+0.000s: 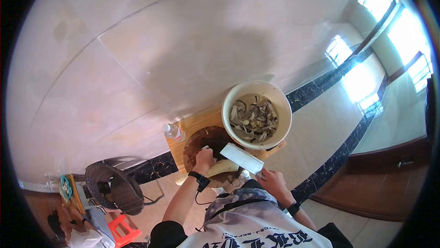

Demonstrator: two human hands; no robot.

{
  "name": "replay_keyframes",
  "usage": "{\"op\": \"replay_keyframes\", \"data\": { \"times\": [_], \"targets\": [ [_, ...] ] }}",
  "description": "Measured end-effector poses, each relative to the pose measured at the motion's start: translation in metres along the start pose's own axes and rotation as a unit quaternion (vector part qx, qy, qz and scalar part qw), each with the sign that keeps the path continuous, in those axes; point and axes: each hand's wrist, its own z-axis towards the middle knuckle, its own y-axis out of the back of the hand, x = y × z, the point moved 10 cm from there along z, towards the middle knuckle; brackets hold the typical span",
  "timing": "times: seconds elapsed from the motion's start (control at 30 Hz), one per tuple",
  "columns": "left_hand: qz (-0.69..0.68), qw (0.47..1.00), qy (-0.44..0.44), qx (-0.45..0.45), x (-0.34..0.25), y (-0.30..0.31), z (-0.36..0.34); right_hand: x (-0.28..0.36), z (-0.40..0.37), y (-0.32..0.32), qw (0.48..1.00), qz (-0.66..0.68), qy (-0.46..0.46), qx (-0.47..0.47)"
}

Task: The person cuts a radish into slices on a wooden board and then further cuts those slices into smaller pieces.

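My right hand (273, 182) grips the handle of a cleaver (242, 157), its broad blade reaching left over the chopping board's right side. On the round dark wooden chopping board (195, 143), my left hand (205, 160) is closed, with a small white end showing at its fingertips; I cannot tell what it holds. A long pale vegetable (223, 168) lies across the near part of the board, beside my left hand and wrist. Just beyond the blade stands a white bucket (226, 110), holding pale and dark cut strips (256, 118) in liquid.
Board and bucket rest on a small wooden table (176, 154) against the tiled wall. A clear plastic bottle (174, 131) stands at its back left. Further left are a dark woven basket (133, 197), an orange-red stool (123, 230) and another person (89, 238). A brown door (376, 184) is at right.
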Motion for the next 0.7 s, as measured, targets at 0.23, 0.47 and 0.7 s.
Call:
{"op": "replay_keyframes", "data": {
  "times": [0.23,0.47,0.7],
  "targets": [
    [-0.033,0.997,0.039,-0.057,0.004,-0.007,0.004,0.008,-0.005,0.001,1.000,0.013,0.015,-0.013],
    [-0.010,0.983,0.042,-0.178,0.009,0.043,0.024,-0.010,-0.009,0.008,0.997,0.042,-0.001,-0.058],
    [-0.070,0.988,-0.076,-0.116,-0.059,0.022,0.027,-0.011,-0.012,0.020,0.988,0.104,-0.023,-0.112]
  ]
}}
